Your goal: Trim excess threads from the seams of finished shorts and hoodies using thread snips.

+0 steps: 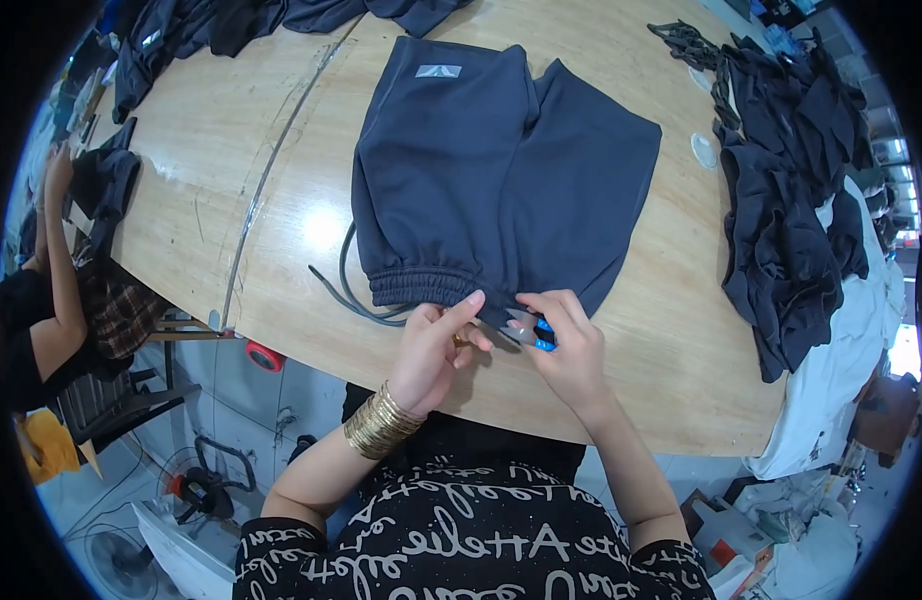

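Shorts [501,170] lay flat on our table [281,200]. Left hand [433,350] pinched the waistband at 6 o'clock; right hand [571,350] gripped blue-handled snips [537,333].

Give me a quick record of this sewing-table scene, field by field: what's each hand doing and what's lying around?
Surface: wooden table
Main item: dark shorts, laid flat, elastic waistband toward the person
Left hand: pinching the waistband edge
Right hand: holding small blue-handled snips at the waistband
Cord: dark drawstring trailing from the waistband
Right side: pile of dark garments
Far left: another person's arm
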Available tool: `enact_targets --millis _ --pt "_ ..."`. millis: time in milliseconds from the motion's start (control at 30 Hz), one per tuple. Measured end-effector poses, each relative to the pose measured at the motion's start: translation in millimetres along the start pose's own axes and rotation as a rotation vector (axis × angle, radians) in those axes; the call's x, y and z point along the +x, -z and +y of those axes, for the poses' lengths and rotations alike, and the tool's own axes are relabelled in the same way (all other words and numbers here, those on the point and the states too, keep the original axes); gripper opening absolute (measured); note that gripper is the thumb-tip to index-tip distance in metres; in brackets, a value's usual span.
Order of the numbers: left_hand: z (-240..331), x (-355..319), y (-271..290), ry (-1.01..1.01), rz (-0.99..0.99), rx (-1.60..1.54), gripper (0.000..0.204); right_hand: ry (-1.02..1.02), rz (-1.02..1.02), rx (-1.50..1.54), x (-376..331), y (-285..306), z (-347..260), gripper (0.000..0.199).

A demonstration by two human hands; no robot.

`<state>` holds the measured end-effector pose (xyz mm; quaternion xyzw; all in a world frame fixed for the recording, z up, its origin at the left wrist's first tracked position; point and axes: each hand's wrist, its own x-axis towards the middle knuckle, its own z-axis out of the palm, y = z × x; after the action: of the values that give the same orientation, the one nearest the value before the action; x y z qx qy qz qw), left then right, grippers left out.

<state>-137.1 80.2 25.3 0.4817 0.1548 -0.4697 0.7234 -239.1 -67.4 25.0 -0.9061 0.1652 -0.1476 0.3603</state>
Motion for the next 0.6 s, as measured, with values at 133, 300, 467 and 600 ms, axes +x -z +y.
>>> enact_targets --millis 133,300,467,600 --pt "5 -1 -4 -0.042 -0.129 0.014 0.022 0.028 0.079 0.118 -4 4 -4 0.032" --pt "9 -13 -10 -0.118 -0.144 -0.02 0.019 -0.048 0.11 0.066 12 37 -48 0.027" --pt "10 -21 -24 -0.177 -0.174 -0.071 0.015 0.151 0.136 -0.146 12 48 -49 0.026" --pt "13 -25 -30 -0.204 -0.195 -0.081 0.007 0.206 0.19 -0.238 13 47 -49 0.027"
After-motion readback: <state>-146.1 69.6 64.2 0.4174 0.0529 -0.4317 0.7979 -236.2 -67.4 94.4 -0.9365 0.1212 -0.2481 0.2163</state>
